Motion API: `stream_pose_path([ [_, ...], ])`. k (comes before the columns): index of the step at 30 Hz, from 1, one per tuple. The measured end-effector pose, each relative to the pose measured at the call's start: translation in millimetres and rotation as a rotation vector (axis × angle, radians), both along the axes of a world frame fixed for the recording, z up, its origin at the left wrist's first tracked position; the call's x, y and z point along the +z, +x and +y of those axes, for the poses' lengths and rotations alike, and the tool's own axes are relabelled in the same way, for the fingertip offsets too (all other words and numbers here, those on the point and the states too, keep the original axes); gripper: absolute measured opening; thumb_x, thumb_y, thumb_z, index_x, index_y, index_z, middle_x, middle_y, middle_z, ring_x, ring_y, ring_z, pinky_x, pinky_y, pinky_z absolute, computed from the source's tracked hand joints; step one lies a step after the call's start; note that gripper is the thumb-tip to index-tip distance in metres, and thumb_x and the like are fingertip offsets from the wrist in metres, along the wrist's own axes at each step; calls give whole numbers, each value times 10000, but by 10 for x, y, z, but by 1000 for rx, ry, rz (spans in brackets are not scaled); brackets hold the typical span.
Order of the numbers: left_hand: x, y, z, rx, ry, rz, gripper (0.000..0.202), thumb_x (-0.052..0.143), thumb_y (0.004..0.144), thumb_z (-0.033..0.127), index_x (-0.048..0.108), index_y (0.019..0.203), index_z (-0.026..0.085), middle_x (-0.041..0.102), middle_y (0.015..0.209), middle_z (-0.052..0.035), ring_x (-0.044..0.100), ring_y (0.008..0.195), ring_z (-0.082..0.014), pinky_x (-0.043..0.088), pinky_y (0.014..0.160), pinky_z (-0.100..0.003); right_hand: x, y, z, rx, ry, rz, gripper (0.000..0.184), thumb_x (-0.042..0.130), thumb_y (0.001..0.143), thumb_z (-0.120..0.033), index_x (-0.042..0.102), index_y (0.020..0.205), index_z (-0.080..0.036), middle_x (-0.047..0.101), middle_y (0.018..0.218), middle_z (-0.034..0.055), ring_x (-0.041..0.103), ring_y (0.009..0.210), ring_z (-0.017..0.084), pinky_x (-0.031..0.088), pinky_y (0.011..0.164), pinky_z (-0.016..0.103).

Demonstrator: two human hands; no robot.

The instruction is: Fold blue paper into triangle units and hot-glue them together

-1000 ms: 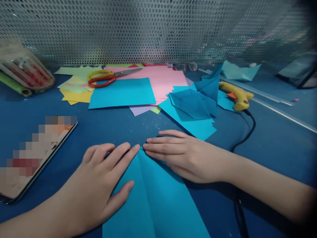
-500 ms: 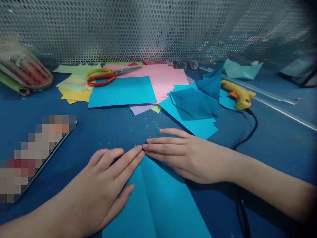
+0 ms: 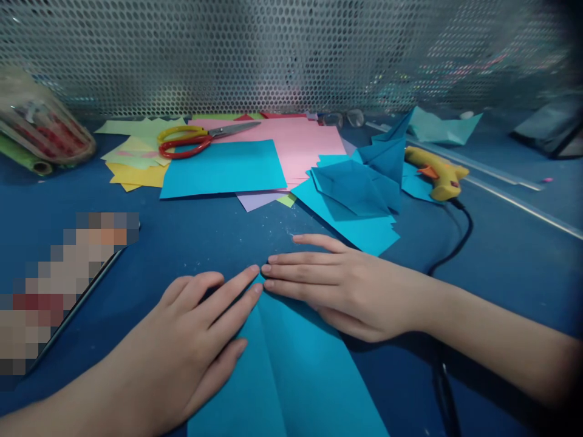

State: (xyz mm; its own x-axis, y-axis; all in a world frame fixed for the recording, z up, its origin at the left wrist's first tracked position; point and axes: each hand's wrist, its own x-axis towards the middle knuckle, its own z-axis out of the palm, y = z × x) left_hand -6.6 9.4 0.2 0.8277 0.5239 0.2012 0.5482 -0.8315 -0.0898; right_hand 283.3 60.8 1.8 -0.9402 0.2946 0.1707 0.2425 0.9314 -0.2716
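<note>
A blue sheet of paper (image 3: 291, 370) lies on the table in front of me, with a crease down its length and its far end narrowing to a point. My left hand (image 3: 200, 340) rests on its left edge, fingers stretched out, with the index and middle fingertips near the point. From the right, my right hand (image 3: 350, 285) lies flat across the right edge, its fingers extended and their tips at the same point. The two hands' fingertips almost meet there. Both palms face down, and the paper's near end runs out of view.
Scissors (image 3: 186, 142) lie on stacked coloured paper, by a blue sheet (image 3: 228, 170). Folded blue paper (image 3: 355, 185) sits at right, beside a yellow glue gun (image 3: 439, 173) with a black cord. A pixelated device (image 3: 68, 291) lies left; a plastic container (image 3: 45, 121) stands behind. Perforated metal (image 3: 273, 54) backs the table.
My left index and middle fingers have spread slightly apart, showing more of the paper's tip. The right hand has hardly moved.
</note>
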Motion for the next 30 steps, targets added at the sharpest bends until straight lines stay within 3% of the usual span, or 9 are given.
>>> stream_pose_path([
  [5, 22, 5, -31, 65, 7, 16, 454, 367, 1058, 242, 538, 1476, 204, 558, 1535, -16, 591, 1087, -267, 398, 880, -416, 25, 47, -3, -1, 33, 58, 442, 402, 986, -114, 625, 1367, -79, 629, 1437, 129, 548, 1390, 207, 208, 1286, 446],
  [9, 47, 12, -36, 26, 27, 5, 464, 414, 1041, 243, 521, 1491, 211, 562, 1531, -11, 607, 1039, -255, 381, 850, -410, 45, 82, -15, -35, 43, 181, 377, 452, 917, -86, 705, 1191, -140, 766, 1207, 104, 688, 1188, 194, 227, 1276, 465],
  [13, 56, 18, -46, 58, 40, 9, 445, 351, 1062, 225, 549, 1460, 201, 610, 1484, -23, 607, 1059, -261, 358, 864, -423, 56, 85, -23, -10, 129, 274, 270, 467, 898, -81, 701, 1007, -160, 794, 926, 84, 737, 917, 172, 387, 1196, 409],
  [17, 42, -7, -45, 44, 40, 18, 433, 349, 1077, 258, 541, 1464, 219, 633, 1457, -18, 592, 1046, -240, 359, 873, -399, 30, 63, -36, 33, 267, 281, 239, 437, 950, -101, 666, 994, -148, 695, 690, 43, 649, 696, 172, 523, 1009, 348],
  [19, 22, -21, -47, 34, 33, 3, 436, 376, 1070, 252, 525, 1479, 225, 665, 1387, -33, 577, 1017, -236, 364, 866, -382, 11, 26, -52, -55, 275, 327, 190, 446, 984, -148, 635, 973, -167, 618, 624, 7, 579, 623, 170, 548, 806, 333],
  [21, -6, -22, -63, 62, 23, -14, 440, 353, 1074, 242, 525, 1479, 226, 684, 1286, -55, 570, 997, -243, 371, 862, -382, 0, -32, -79, -281, 197, 376, 144, 473, 1013, -228, 604, 986, -174, 565, 628, -18, 533, 592, 158, 488, 637, 310],
  [24, -46, 5, -106, 124, 14, -21, 469, 261, 1091, 245, 537, 1469, 223, 678, 1217, -78, 577, 1012, -261, 379, 878, -409, -2, -138, -143, -593, 30, 311, 212, 606, 959, -382, 591, 990, -173, 603, 757, 12, 561, 698, 178, 433, 616, 310],
  [27, -65, 29, -127, 130, 0, -52, 469, 268, 1087, 234, 538, 1471, 221, 676, 1260, -75, 591, 1030, -258, 383, 883, -407, 1, -231, -222, -656, -60, 192, 221, 704, 851, -364, 558, 850, -199, 609, 799, 25, 537, 763, 205, 398, 657, 329],
  [30, -46, 28, -104, 96, -15, -97, 471, 334, 1060, 181, 509, 1496, 211, 659, 1368, -49, 608, 1098, -238, 403, 918, -384, -3, -283, -292, -602, -143, 223, 101, 607, 855, -196, 516, 815, -206, 573, 770, 0, 505, 727, 169, 382, 662, 309],
])
